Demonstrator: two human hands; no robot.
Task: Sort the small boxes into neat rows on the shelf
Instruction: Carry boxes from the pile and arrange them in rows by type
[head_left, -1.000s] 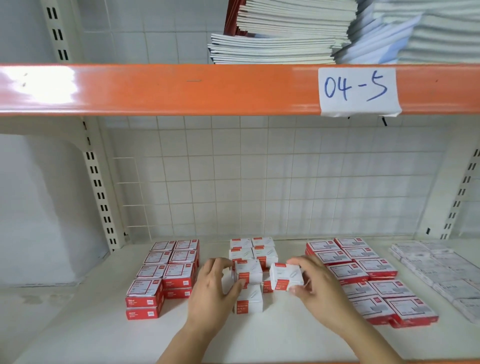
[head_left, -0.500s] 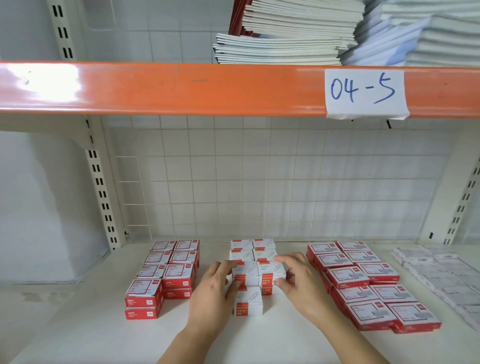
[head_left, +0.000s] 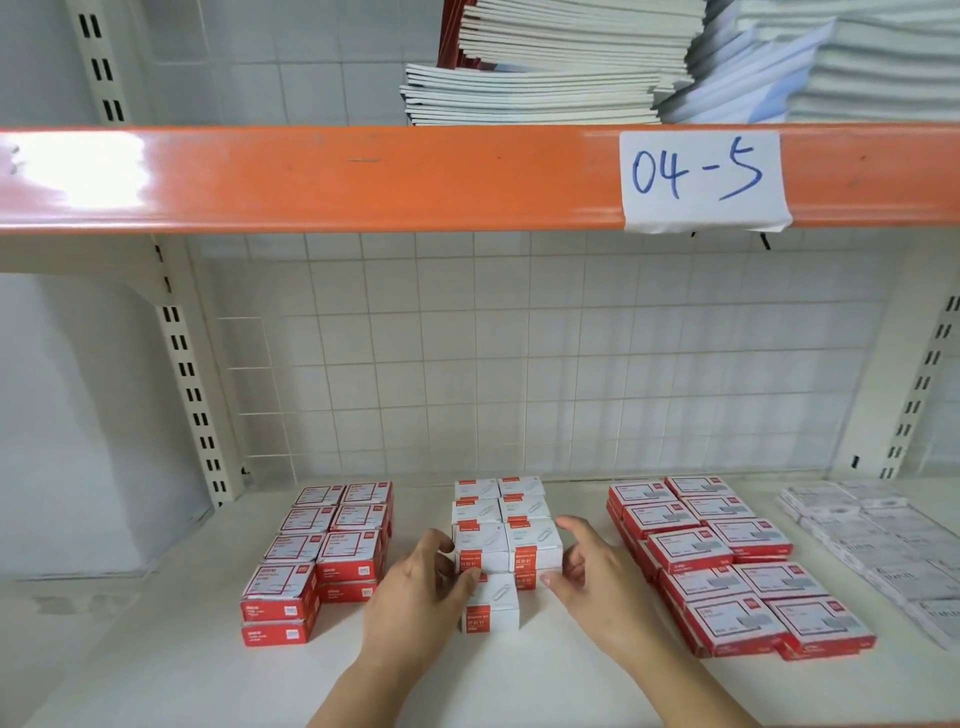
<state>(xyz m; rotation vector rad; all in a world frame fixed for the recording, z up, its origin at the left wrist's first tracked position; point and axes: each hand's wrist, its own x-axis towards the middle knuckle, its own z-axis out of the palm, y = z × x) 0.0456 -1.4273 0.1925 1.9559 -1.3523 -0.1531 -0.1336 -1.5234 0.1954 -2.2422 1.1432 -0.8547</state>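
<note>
Small white boxes with red bands (head_left: 501, 512) stand in two short columns at the middle of the cream shelf (head_left: 156, 670), stacked two high at the front. One more white box (head_left: 491, 605) sits alone in front of the left column. My left hand (head_left: 418, 590) grips the front left stacked box (head_left: 480, 545), fingers on its left side and thumb on its front. My right hand (head_left: 589, 571) hovers open just right of the front right stacked box (head_left: 535, 543), with nothing in it.
Red boxes (head_left: 322, 551) lie in stacked rows on the left and more red boxes (head_left: 722, 561) on the right. Grey-white packets (head_left: 878, 540) fill the far right. An orange beam (head_left: 311, 176) labelled 04-5 crosses above, with stacked notebooks (head_left: 545, 67) over it.
My right hand carried a white box leftward, set it on the front of the right column and let go. My left hand stayed on the neighbouring box.
</note>
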